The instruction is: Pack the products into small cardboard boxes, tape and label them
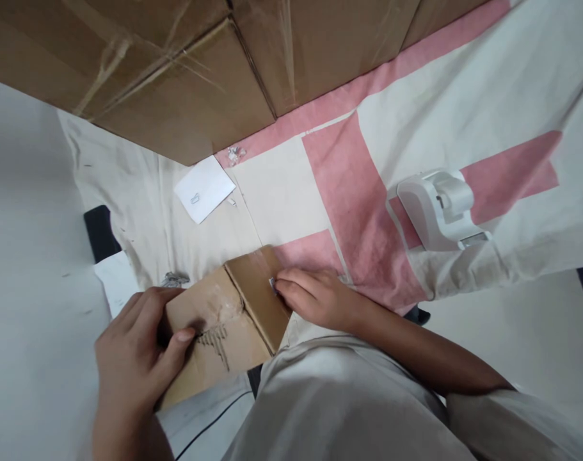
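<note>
A small brown cardboard box (224,301) is tilted at the near edge of the cloth-covered table. My left hand (142,346) grips its left end, with the thumb on the face beside a torn, ridged patch. At the box's right end, my right hand (315,294) is closed in a pinch. A tiny pale, shiny bit (272,285) shows at these fingertips, against the cardboard; its kind is too small to make out. Behind the box, near my left hand, lies a small heap of metallic bits (175,279).
Large taped cardboard boxes (185,109) stand along the back. A white tape dispenser (439,211) sits at the right on the pink and white cloth (358,205). White paper (205,189) with a paper clip lies at back left, near a crumpled clear scrap (234,154).
</note>
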Demonstrator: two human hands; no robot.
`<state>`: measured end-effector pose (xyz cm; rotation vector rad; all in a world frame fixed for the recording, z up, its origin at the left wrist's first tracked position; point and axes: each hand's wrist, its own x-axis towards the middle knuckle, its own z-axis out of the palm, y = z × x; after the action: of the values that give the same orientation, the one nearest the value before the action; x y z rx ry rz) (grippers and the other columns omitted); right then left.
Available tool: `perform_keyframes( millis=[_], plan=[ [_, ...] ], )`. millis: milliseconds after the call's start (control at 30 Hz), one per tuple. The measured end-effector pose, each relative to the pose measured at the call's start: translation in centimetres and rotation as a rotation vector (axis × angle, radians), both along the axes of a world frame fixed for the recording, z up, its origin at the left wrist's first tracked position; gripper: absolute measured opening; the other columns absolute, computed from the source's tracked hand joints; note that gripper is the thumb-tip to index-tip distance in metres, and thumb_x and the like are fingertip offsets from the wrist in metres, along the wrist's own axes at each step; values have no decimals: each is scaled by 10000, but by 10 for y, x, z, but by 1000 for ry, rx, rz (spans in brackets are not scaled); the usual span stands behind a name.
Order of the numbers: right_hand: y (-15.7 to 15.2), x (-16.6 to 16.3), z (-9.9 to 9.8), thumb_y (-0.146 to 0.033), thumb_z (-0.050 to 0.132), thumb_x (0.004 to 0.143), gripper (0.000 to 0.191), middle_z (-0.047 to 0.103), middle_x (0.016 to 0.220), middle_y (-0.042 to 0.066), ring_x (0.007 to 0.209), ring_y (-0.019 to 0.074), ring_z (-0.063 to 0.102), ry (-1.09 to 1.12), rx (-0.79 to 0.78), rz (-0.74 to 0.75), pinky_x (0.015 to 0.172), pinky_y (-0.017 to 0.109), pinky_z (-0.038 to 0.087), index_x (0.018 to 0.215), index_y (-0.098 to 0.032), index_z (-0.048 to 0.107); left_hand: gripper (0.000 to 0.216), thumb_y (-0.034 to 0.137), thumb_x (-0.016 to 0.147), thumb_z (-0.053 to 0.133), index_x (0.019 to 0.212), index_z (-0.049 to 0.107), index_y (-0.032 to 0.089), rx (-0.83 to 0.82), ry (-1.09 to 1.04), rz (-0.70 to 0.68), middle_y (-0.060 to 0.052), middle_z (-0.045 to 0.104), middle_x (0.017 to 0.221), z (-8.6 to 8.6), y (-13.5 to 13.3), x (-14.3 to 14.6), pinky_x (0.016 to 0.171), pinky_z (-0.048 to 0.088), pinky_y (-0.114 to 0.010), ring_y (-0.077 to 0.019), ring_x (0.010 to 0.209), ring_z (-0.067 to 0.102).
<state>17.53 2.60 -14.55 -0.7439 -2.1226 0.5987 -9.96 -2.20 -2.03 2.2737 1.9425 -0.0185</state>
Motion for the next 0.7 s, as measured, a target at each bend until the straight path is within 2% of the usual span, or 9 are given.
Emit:
perform_keyframes(
  millis=[100,267,400,533,700],
  plan=[
    [-1,-2,-4,-83,482,1027,189,771,1011,74,888,151,740,68,-41,-28,798,259,642,1077,-147,653,447,595,1016,349,1071,583,218,-3,-16,23,-35,619,883,0,-1,-1,661,390,-300,-205,794,595],
    [2,7,0,-124,514,1036,180,759,1100,72,964,156,733,11,-122,61,886,283,635,1151,-152,650,495,614,1026,305,1076,587,210,-20,-40,31,-47,625,908,0,-2,-3,688,401,-309,-213,830,606],
    [4,7,1,-149,510,1052,156,762,1049,58,923,145,728,28,-97,49,843,268,629,1092,-157,661,467,602,1018,331,1084,587,218,-26,-52,40,-45,630,922,-1,-2,-4,697,404,-315,-218,841,612],
    [3,0,-3,-133,480,1053,175,757,973,55,835,146,716,20,-36,19,730,265,621,1014,-150,650,426,570,1012,354,1099,583,221,-16,-70,27,-48,641,945,-2,-1,-5,703,402,-319,-224,860,618],
    [-2,-5,-6,-113,454,1042,177,733,927,53,797,143,701,-3,-31,-16,666,259,594,1022,-151,626,397,550,1015,364,1087,578,224,-5,-67,30,-43,642,936,-1,0,-3,698,396,-317,-226,868,621]
  ],
)
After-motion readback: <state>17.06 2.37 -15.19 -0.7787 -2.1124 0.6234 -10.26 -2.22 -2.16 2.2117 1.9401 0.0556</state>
